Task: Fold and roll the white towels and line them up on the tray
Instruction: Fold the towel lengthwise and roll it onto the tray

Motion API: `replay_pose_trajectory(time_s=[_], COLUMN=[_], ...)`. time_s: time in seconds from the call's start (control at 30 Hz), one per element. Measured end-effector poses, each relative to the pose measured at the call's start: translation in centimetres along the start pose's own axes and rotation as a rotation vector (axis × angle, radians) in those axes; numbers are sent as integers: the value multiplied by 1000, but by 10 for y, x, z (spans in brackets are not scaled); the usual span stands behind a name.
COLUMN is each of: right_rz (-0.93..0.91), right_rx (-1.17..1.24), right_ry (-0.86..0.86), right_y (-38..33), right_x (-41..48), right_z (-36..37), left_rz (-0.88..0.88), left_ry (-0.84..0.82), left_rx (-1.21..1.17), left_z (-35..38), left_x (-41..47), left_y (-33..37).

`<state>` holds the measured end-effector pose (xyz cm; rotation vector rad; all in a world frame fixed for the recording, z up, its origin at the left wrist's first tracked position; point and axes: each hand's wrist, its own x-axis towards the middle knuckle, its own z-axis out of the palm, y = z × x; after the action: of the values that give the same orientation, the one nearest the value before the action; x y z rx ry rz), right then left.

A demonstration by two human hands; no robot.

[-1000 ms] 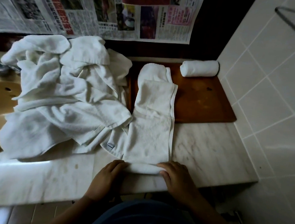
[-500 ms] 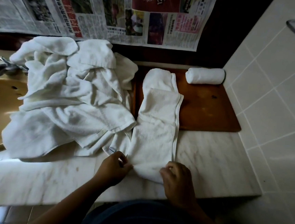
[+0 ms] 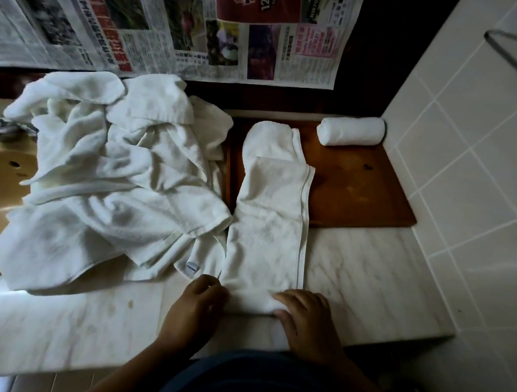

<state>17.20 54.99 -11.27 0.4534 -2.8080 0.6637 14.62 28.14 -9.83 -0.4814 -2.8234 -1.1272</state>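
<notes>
Your left hand point(image 3: 197, 309) and right hand point(image 3: 305, 323) are at 6 o'clock, fingers curled over the rolled near end of the long folded white towel strip point(image 3: 268, 228), which runs toward 12 onto the brown wooden tray point(image 3: 361, 189). 1 finished white towel roll point(image 3: 350, 135) sits on the tray at 1 o'clock, crumpled white towel pile point(image 3: 111, 183) at 10

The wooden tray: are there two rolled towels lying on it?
No, only one rolled towel lies on the wooden tray, at its far end.
</notes>
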Motion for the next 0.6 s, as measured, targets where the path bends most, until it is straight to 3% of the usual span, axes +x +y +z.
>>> replay_pose_trajectory(time_s=[0.1,0.17,0.43,0.6], right_rz=[99,107,52,-100], right_rx=[86,99,-110,-97], right_ry=[-35,-38,27,36], right_y=[-4,-5,-12,-3], right_x=[1,2,12,-4], right_z=[3,4,3,10], left_rz=[238,297,326,145], left_ry=[-80,-126,-229,-364], left_rx=[126,199,358,266], left_z=[2,3,-8,-14], left_x=[-13,-16,2,18], left_y=[-18,-25,-16,-2])
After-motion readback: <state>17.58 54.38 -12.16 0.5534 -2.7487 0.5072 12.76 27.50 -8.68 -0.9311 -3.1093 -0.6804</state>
